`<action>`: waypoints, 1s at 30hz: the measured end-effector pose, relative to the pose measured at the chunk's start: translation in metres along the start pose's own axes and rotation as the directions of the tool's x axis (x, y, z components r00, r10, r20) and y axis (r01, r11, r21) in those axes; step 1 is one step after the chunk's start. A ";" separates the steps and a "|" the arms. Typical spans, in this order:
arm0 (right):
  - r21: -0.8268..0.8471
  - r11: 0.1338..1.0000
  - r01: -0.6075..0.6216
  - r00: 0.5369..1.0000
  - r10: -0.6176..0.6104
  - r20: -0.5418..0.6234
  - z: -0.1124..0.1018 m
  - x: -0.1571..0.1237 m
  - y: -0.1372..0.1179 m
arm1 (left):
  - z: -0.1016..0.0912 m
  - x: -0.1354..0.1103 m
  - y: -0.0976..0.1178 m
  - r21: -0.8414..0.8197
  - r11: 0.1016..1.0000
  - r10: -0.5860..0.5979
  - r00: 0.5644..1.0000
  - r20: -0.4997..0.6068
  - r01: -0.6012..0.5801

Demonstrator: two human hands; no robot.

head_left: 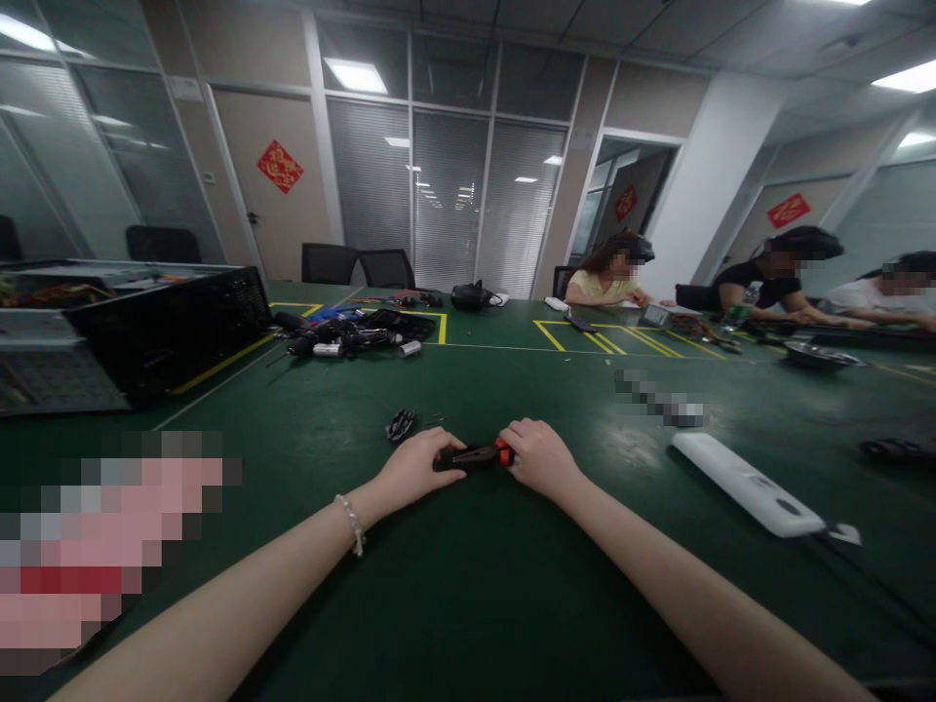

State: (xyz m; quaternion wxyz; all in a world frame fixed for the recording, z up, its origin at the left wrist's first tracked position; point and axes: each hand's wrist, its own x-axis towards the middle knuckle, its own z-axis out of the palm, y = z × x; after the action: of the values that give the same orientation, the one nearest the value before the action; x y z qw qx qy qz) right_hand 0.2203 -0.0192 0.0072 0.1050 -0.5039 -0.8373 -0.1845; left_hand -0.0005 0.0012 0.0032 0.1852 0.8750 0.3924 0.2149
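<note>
Just above the green table, in the middle of the head view, my two hands are close together. My right hand (542,456) is closed around the red handles of a pair of pliers (479,456), whose dark metal head points left. On the other side, my left hand (418,466) pinches a black piece (445,457) at the jaw end. Whether this piece is separate from the pliers cannot be made out. A small dark clump of parts (401,424) lies on the table just beyond my left hand.
A black computer case (182,331) stands at the left. Behind it lies a pile of tools and cables (358,331). To the right are a white power strip (746,485) with its cord and a blurred-out object (658,398). Several people sit at the far right side.
</note>
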 end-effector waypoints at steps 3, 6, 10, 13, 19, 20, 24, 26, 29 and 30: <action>0.006 1.000 0.013 1.000 -0.013 -0.011 0.001 -0.001 0.000 | 0.001 0.000 -0.001 -0.006 1.000 0.005 1.000 -0.008 -0.005; -0.001 1.000 0.018 1.000 -0.018 -0.014 0.001 -0.001 0.000 | 0.000 0.000 0.000 -0.018 1.000 -0.004 1.000 0.000 0.004; -0.004 1.000 -0.002 1.000 0.002 -0.013 0.001 -0.001 0.000 | -0.002 0.000 0.001 -0.029 0.999 -0.022 1.000 0.017 0.022; -0.002 1.000 0.000 1.000 0.000 -0.018 0.001 -0.001 0.000 | -0.003 -0.001 0.002 -0.030 0.999 -0.025 0.999 0.021 0.026; 0.019 1.000 0.016 1.000 -0.016 -0.009 0.002 0.000 0.000 | -0.003 -0.001 0.004 -0.019 0.999 -0.031 0.999 0.018 0.032; 0.025 1.000 0.016 1.000 -0.016 -0.007 0.002 0.000 0.001 | -0.003 -0.001 0.003 -0.020 0.999 -0.029 0.999 0.020 0.029; 0.030 1.000 0.010 1.000 -0.010 -0.008 0.002 0.000 0.001 | -0.003 -0.001 0.002 -0.028 0.999 -0.019 1.000 0.016 0.019; 0.017 1.000 0.006 1.000 -0.005 -0.005 0.001 0.000 0.000 | -0.003 0.000 0.002 -0.025 0.999 -0.019 1.000 0.014 0.019; -0.006 1.000 0.003 1.000 -0.003 -0.001 0.000 0.000 0.000 | -0.002 0.000 0.002 -0.013 1.000 -0.020 1.000 0.016 0.020; -0.011 1.000 0.005 1.000 -0.005 -0.004 -0.001 0.000 -0.001 | -0.002 0.000 0.002 -0.010 1.000 -0.019 1.000 0.014 0.019</action>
State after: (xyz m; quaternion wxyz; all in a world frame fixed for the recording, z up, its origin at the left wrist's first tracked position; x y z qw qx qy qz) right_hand 0.2197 -0.0195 0.0076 0.1034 -0.5022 -0.8372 -0.1904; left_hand 0.0002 0.0001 0.0059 0.1945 0.8717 0.3982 0.2090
